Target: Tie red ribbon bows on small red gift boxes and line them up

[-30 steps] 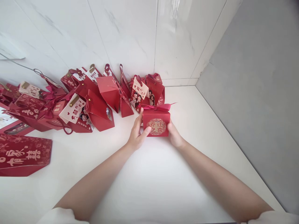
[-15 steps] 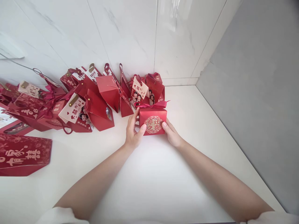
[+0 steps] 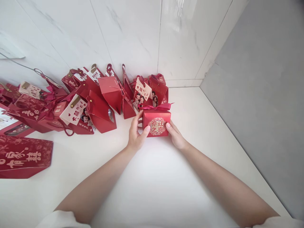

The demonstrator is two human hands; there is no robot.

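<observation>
Between my two hands is a red gift box [image 3: 156, 115] with a gold round emblem on its front and a dark pink ribbon bow [image 3: 156, 107] on top. My left hand [image 3: 137, 133] grips its left side, thumb across the lower front corner. On the opposite side, my right hand [image 3: 176, 136] holds the box with its thumb on the front face; the other fingers are partly hidden. Just behind it stand a box with a cream tag [image 3: 143, 89] and a dark red box [image 3: 159, 90], both close to the wall.
Several red gift boxes [image 3: 102, 115] crowd the left along the marbled tile wall [image 3: 133, 38]. A larger red box [image 3: 26, 158] lies at the left edge. The white tabletop [image 3: 152, 183] meets a grey panel [image 3: 261, 95] on the right.
Almost nothing differs. The box and both hands appear a few pixels further right, in step with a slight shift of the whole view.
</observation>
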